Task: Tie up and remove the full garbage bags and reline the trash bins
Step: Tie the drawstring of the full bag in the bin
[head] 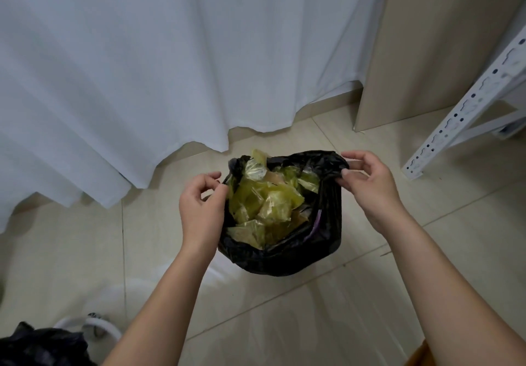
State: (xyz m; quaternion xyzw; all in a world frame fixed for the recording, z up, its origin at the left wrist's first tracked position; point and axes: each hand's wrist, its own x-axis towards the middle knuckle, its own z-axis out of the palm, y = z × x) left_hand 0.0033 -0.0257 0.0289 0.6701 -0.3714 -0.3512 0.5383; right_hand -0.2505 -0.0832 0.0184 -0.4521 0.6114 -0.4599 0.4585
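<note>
A black garbage bag [296, 254] lines a small bin on the tiled floor, its mouth open. It is full of crumpled yellow-green plastic [267, 203]. My left hand [200, 206] pinches the bag's left rim between thumb and fingers. On the far right corner of the rim, my right hand [367, 183] pinches a bunched fold of black plastic. A strip of the purple bin [316, 223] shows inside the bag on the right.
A white curtain [170, 67] hangs just behind the bin. A beige cabinet [427, 52] and a white slotted metal rack post [466, 109] stand to the right. Another black bag [42, 347] and a white round object [94, 327] lie at the lower left.
</note>
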